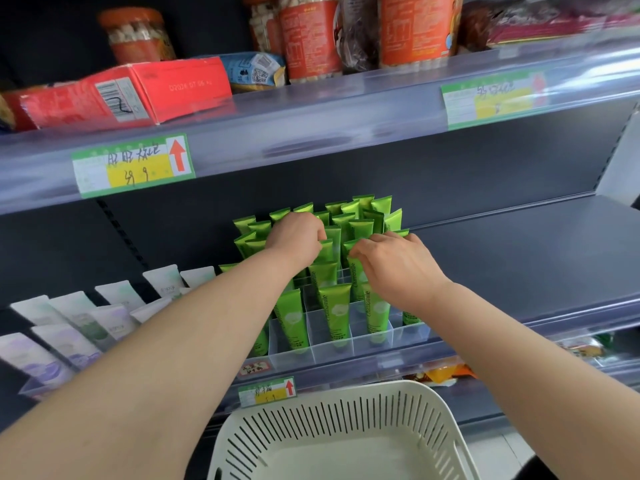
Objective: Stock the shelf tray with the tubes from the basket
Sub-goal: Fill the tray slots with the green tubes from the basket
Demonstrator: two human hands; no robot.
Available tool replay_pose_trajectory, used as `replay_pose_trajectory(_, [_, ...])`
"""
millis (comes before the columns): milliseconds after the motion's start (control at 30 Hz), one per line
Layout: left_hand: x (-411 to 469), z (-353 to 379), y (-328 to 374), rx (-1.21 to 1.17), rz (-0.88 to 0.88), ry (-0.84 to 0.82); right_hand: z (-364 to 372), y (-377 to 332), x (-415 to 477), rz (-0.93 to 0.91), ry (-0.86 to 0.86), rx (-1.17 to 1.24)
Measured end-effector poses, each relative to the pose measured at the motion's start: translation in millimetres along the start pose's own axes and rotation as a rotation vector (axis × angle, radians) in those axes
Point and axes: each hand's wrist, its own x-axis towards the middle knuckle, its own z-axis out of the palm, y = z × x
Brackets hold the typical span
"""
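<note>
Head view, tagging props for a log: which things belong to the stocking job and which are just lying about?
Job: green tubes, clear divided tray, white basket, left hand, right hand.
Lying about: pale tubes, red box, snack jars.

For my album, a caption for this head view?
Both hands settle green tubes into the shelf tray above a basket.

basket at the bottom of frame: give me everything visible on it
The basket is cream-white plastic with rounded corners and rows of narrow vertical slots in its walls. It sits low and centred, below the shelf that holds the green tubes. The part of its floor in view is bare: no tubes. The frame edge crops its near side. Neither hand touches it.
</note>
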Motion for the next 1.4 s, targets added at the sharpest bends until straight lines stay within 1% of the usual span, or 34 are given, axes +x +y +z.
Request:
replay_pose_trajectory(167, [2, 4, 6, -0.03, -0.004, -0.021, 1, 2, 0, 0.007, -0.013, 0.017])
replay_pose_trajectory(367, [-1, -7, -2, -0.105, 0.002, -0.034, 0, -6, 2, 0.0, 0.013, 0.024])
replay_pose_trajectory(633, [-19, -28, -29, -0.169, -0.017, 0.051, -5, -40, 7, -0.085, 0.041, 0.059])
replay_pose_trajectory(733, [-29, -34, -41, -0.182, -0.029, 0.048, -4, -59, 9, -0.17, -0.001, 0.081])
replay_pose_trajectory(867, [-42, -36, -57, -0.206, -0.046, 0.039, 1, -81, 10, -0.234, -0.079, 0.03])
replay_pose_trajectory(1033, [-54, -35, -70, -0.228, -0.036, 0.008, 13, -92, 13, -0.212, -0.123, -0.043])
replay_pose_trajectory(1267, [-58, -32, -75, -0.233, -0.027, 0.007, 17, -93, 10, -0.205, -0.096, -0.109])
replay_pose_trajectory(1400, [-60, -31, -72, -0.219, -0.014, -0.041, 13, -92, 7, -0.215, -0.166, -0.058])
